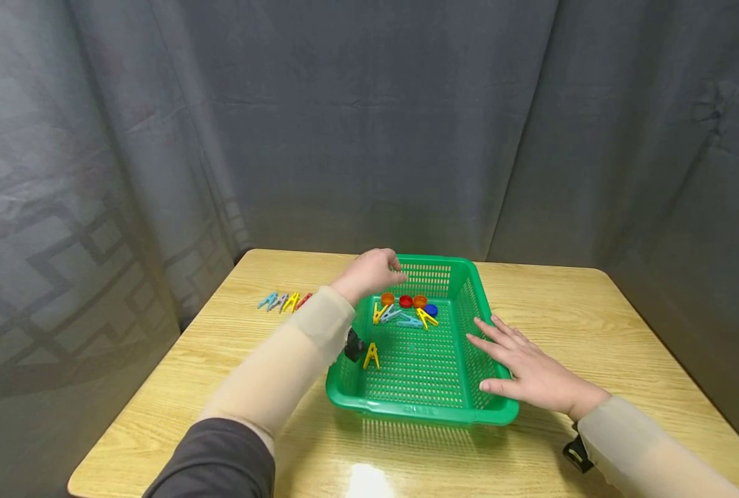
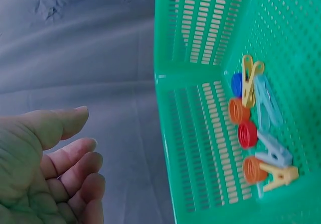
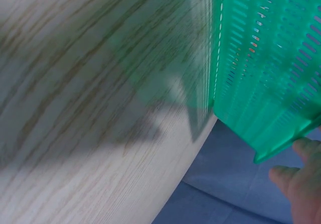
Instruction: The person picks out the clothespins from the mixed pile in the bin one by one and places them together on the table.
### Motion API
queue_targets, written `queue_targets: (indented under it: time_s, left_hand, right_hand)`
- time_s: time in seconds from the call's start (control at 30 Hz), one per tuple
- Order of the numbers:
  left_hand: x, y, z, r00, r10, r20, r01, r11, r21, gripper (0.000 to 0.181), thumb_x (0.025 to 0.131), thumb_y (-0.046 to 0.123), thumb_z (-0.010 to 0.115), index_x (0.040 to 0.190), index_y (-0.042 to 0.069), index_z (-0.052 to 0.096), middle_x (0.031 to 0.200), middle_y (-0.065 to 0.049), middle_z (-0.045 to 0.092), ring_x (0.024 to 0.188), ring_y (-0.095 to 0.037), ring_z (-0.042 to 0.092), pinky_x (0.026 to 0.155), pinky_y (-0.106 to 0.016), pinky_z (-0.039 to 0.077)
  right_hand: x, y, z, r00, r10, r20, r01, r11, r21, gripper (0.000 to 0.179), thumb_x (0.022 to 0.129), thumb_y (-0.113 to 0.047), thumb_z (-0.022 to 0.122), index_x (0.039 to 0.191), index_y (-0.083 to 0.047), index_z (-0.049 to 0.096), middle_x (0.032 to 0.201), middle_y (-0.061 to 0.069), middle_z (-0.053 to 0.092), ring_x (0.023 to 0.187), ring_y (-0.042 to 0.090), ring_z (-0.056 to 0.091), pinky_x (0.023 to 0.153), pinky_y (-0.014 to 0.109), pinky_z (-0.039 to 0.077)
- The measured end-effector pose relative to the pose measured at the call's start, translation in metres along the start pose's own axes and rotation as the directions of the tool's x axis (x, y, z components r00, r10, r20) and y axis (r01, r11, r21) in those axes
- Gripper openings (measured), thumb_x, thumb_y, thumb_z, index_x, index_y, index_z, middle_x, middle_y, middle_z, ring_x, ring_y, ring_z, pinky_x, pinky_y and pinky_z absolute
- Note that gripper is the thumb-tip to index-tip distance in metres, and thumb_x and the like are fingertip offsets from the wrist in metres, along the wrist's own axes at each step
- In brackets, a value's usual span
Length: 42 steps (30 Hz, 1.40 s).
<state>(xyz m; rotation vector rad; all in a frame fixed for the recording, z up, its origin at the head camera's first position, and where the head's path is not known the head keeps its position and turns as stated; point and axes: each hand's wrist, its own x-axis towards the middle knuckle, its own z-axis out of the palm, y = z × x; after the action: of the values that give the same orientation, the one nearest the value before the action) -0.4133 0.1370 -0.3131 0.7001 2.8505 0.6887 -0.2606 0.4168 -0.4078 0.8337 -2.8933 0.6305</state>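
My left hand [image 1: 371,272] hovers over the far left corner of a green plastic basket [image 1: 415,413]. Its fingers are loosely bent, and the left wrist view shows nothing between them. Spread over the basket's right rim, my right hand [image 1: 527,363] has its fingers straight and touches the edge. Inside the basket, bottle caps lie along the far wall: a red cap [image 2: 247,134], an orange cap [image 2: 238,111] beside another orange one, and a blue cap [image 2: 237,85]. Yellow and light blue clothespins [image 1: 410,321] lie close to them. A single yellow clothespin [image 1: 372,355] sits nearer the front left.
Left of the basket, several clothespins [image 1: 291,302] in light blue, grey, yellow and red lie in a row on the wooden table [image 1: 593,325]. My left forearm passes over the basket's left side. Grey curtains [image 1: 369,138] hang behind and beside the table.
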Motion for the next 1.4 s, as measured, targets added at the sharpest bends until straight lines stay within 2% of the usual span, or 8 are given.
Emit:
queue_targets:
  time_s: [0.23, 0.4, 0.73, 0.93, 1.1, 1.23, 1.4]
  left_hand:
    - [0.007, 0.017, 0.017, 0.999, 0.008, 0.05, -0.008, 1.0, 0.004, 0.03, 0.092, 0.034, 0.065, 0.112, 0.012, 0.061, 0.115, -0.001, 0.062, 0.094, -0.016, 0.057, 0.085, -0.032, 0.047]
    - [0.014, 0.02, 0.032, 0.998, 0.005, 0.061, -0.005, 1.0, -0.001, 0.027, 0.092, 0.033, 0.066, 0.108, 0.012, 0.06, 0.108, 0.001, 0.062, 0.089, -0.015, 0.057, 0.082, -0.031, 0.047]
    - [0.025, 0.013, 0.055, 0.995, -0.039, 0.087, 0.045, 0.997, -0.06, 0.02, 0.091, 0.029, 0.068, 0.092, 0.011, 0.058, 0.084, 0.001, 0.056, 0.072, -0.015, 0.052, 0.067, -0.028, 0.043]
    - [0.027, 0.004, 0.064, 0.996, -0.039, 0.081, 0.045, 0.996, -0.074, 0.02, 0.09, 0.027, 0.069, 0.089, 0.011, 0.058, 0.082, 0.001, 0.056, 0.071, -0.014, 0.05, 0.062, -0.028, 0.041]
    - [0.029, -0.001, 0.074, 0.996, -0.025, 0.085, 0.026, 0.999, -0.02, 0.017, 0.09, 0.026, 0.07, 0.091, 0.012, 0.06, 0.085, 0.002, 0.059, 0.073, -0.013, 0.052, 0.065, -0.028, 0.044]
    - [0.031, -0.004, 0.082, 0.996, -0.015, 0.094, 0.008, 0.997, 0.076, 0.017, 0.089, 0.026, 0.07, 0.094, 0.012, 0.063, 0.087, 0.003, 0.061, 0.077, -0.013, 0.054, 0.07, -0.028, 0.046]
    - [0.034, -0.006, 0.09, 0.993, -0.024, 0.114, 0.005, 0.986, 0.167, 0.014, 0.089, 0.026, 0.07, 0.093, 0.014, 0.064, 0.086, 0.003, 0.06, 0.076, -0.014, 0.054, 0.069, -0.029, 0.045]
  right_hand:
    - [0.0, 0.001, 0.001, 1.0, -0.008, -0.004, 0.008, 1.0, -0.009, 0.07, 0.089, -0.041, 0.066, 0.148, -0.015, 0.039, 0.158, 0.01, 0.022, 0.146, 0.032, 0.005, 0.104, 0.068, 0.017]
    - [0.0, 0.001, 0.001, 1.0, -0.007, -0.006, 0.007, 1.0, -0.001, 0.069, 0.088, -0.04, 0.067, 0.148, -0.016, 0.039, 0.158, 0.009, 0.022, 0.146, 0.032, 0.005, 0.103, 0.069, 0.017]
    - [0.0, 0.003, 0.002, 1.0, -0.001, -0.007, 0.001, 1.0, -0.008, 0.07, 0.088, -0.039, 0.067, 0.148, -0.016, 0.039, 0.157, 0.01, 0.022, 0.146, 0.034, 0.006, 0.103, 0.068, 0.018]
    - [0.001, 0.002, 0.002, 1.0, -0.007, -0.009, 0.007, 1.0, -0.004, 0.07, 0.088, -0.038, 0.067, 0.148, -0.016, 0.039, 0.157, 0.011, 0.023, 0.146, 0.033, 0.005, 0.103, 0.069, 0.019]
    - [0.0, 0.002, 0.002, 1.0, -0.005, -0.007, 0.005, 1.0, 0.002, 0.07, 0.088, -0.038, 0.067, 0.148, -0.016, 0.039, 0.157, 0.011, 0.022, 0.145, 0.037, 0.008, 0.103, 0.069, 0.018]
    - [0.0, 0.002, 0.001, 1.0, -0.007, -0.01, 0.007, 1.0, 0.008, 0.07, 0.088, -0.039, 0.067, 0.148, -0.016, 0.038, 0.157, 0.011, 0.022, 0.143, 0.042, 0.01, 0.105, 0.067, 0.017]
    - [0.001, 0.001, 0.002, 1.0, -0.019, -0.017, 0.019, 1.0, -0.005, 0.071, 0.088, -0.039, 0.067, 0.149, -0.016, 0.038, 0.157, 0.012, 0.023, 0.144, 0.04, 0.01, 0.106, 0.065, 0.017]
